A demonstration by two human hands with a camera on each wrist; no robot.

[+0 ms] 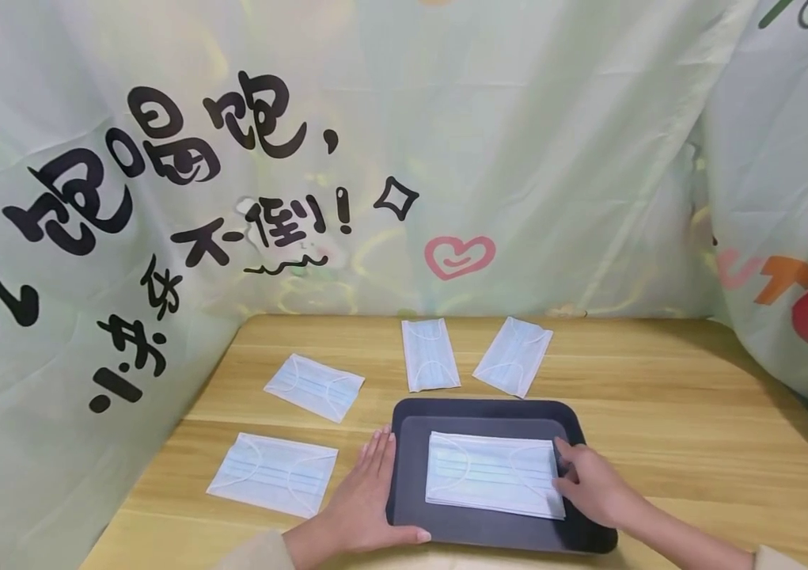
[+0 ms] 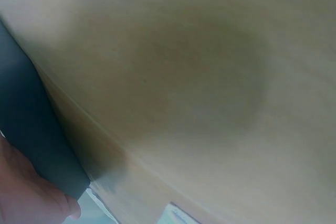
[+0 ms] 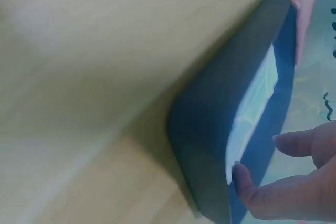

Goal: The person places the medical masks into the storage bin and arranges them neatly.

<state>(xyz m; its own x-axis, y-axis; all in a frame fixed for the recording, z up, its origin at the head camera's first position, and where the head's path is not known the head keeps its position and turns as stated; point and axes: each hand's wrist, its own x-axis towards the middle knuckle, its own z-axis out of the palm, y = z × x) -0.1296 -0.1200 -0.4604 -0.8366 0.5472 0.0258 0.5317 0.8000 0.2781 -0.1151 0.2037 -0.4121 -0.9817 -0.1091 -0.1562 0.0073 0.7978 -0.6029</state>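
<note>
A dark grey rectangular tray [image 1: 489,538] stands on the table, with a stack of pale blue disposable face masks [image 1: 489,475] lying inside it. My left hand [image 1: 361,499] rests along the tray's left side, fingers straight and thumb stretched along the front rim. At the stack's right end is my right hand [image 1: 592,483], its fingertips at the masks' short edge. The right wrist view shows a gap between the right thumb and finger [image 3: 296,142], with one digit touching the edge of the stack [image 3: 254,114]. In the left wrist view only part of the left hand [image 2: 31,192] appears beside the tray [image 2: 31,108].
Two single masks lie left of the tray, one nearer [image 1: 275,473] and one farther [image 1: 314,386]. Behind it lie two more, an upright one [image 1: 430,355] and a slanted one [image 1: 514,356]. A printed curtain [image 1: 517,158] borders the wooden table [image 1: 696,412] at back and sides.
</note>
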